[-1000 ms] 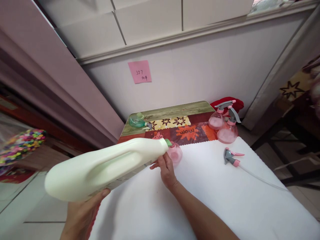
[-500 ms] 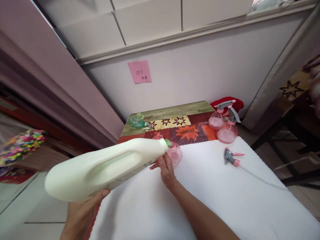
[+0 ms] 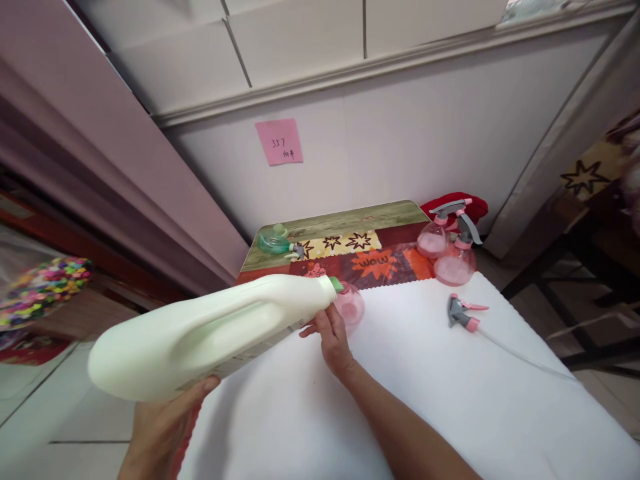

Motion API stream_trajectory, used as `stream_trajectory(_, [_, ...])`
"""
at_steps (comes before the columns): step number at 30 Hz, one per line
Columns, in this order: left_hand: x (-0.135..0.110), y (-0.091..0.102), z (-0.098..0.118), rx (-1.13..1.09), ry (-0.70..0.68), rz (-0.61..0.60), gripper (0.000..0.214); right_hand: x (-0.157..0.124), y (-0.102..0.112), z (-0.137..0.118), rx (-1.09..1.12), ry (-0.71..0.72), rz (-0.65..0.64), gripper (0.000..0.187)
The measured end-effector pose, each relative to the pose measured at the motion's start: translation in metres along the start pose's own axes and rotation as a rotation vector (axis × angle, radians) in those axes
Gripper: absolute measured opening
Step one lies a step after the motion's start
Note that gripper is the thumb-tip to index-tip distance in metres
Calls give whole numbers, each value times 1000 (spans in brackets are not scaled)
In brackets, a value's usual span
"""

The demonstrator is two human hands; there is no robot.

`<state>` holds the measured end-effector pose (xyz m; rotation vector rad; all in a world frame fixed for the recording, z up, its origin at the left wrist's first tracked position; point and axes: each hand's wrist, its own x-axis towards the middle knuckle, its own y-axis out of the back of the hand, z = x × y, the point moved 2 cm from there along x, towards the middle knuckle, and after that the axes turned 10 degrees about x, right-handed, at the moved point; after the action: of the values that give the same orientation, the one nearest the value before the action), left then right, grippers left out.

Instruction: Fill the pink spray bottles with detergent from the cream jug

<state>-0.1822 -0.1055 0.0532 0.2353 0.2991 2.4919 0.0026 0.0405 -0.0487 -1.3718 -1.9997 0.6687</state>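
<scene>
My left hand holds a large pale green jug from below, tipped on its side with its green spout against the mouth of a small round pink bottle. That bottle stands on the white cloth with no spray head on it. My right hand grips the pink bottle from the near side, fingers wrapped around it. A loose grey and pink spray head with a long clear tube lies on the cloth to the right.
Two pink spray bottles with heads on stand at the back right. A green spray bottle lies at the back left on a patterned mat. A pink note is stuck on the wall. Dark table frames stand at right.
</scene>
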Motion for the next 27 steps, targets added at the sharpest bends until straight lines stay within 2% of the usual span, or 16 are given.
stream_trajectory(4, [-3, -2, 5, 28, 21, 39, 73, 0, 0, 1, -1, -1, 1, 47])
stream_trajectory(14, [-4, -4, 7, -1, 4, -21, 77, 0, 0, 0, -6, -16, 10, 48])
stream_trajectory(19, [-3, -2, 6, 30, 44, 29, 74, 0, 0, 0, 2, -16, 2, 47])
stream_trajectory(27, [1, 2, 1, 42, -54, -14, 68, -1, -1, 0, -5, -21, 17, 48])
